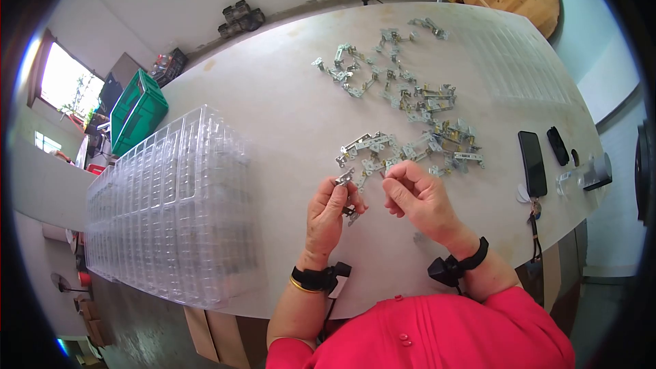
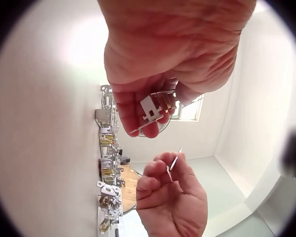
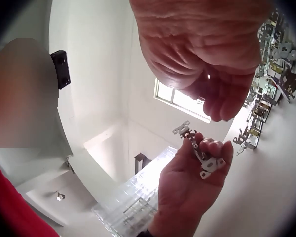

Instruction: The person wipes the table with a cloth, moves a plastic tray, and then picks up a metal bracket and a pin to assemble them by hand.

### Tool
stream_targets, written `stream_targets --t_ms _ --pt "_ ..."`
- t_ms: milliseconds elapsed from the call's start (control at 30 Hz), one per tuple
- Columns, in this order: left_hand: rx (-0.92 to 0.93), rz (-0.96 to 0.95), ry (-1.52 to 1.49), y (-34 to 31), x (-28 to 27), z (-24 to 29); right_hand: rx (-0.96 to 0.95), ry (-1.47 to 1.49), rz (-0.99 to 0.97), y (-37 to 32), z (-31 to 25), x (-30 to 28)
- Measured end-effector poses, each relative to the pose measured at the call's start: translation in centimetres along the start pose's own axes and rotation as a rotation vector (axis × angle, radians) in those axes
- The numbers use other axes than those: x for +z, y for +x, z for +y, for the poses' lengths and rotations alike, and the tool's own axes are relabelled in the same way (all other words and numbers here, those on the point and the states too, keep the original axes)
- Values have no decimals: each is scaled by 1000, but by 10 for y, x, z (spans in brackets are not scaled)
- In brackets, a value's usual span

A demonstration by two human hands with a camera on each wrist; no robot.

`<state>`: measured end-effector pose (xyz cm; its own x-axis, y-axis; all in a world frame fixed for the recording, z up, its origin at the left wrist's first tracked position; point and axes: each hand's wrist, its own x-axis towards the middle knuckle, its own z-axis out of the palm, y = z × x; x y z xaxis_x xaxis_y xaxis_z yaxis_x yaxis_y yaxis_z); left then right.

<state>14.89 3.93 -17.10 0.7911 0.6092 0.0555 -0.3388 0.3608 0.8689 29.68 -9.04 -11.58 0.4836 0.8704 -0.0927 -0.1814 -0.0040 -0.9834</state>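
My left hand [image 1: 326, 217] holds a silver metal bracket [image 1: 345, 178] with flat, holed end plates. Brass-coloured parts show inside the bracket [image 2: 150, 107] in the left wrist view, and the thumb lies along it. Just to the right, my right hand [image 1: 424, 199] pinches a thin, shiny metal piece [image 2: 174, 162] between thumb and fingers; its exact kind I cannot tell. The two hands are a short way apart over the near part of the table. Beyond them lies a loose group of similar metal brackets [image 1: 369, 143].
Clear plastic trays [image 1: 171, 212] stand stacked at the left, with a green crate [image 1: 139, 113] behind. More clear trays [image 1: 523, 61] lie at the far right. A phone [image 1: 531, 164], a black case [image 1: 557, 145] and a clear cup [image 1: 593, 173] sit along the table's [image 1: 273, 96] right side.
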Motion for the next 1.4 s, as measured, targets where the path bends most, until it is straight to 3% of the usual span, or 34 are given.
stream_targets --t_ms 67,333,600,800,1100,1300,1367,1400 --pt "-30 -23 34 -1 0 0 -139 -82 -30 -3 5 3" --pt "-118 -21 206 -4 4 2 -201 -241 -49 -5 3 5" --pt "-94 20 284 -5 8 6 -227 -344 -26 -5 4 4" --pt "-33 13 449 -5 5 4 -204 -304 -30 -6 -1 6" --pt "60 -53 655 -5 6 0 27 -103 -134 -5 -3 4" --pt "131 -42 764 -3 12 2 -41 -275 -79 -2 7 1" --pt "168 -36 775 -3 13 1 -219 -429 -28 -3 6 1" --pt "154 -37 773 -4 15 3 -218 -428 -28 -3 6 0"
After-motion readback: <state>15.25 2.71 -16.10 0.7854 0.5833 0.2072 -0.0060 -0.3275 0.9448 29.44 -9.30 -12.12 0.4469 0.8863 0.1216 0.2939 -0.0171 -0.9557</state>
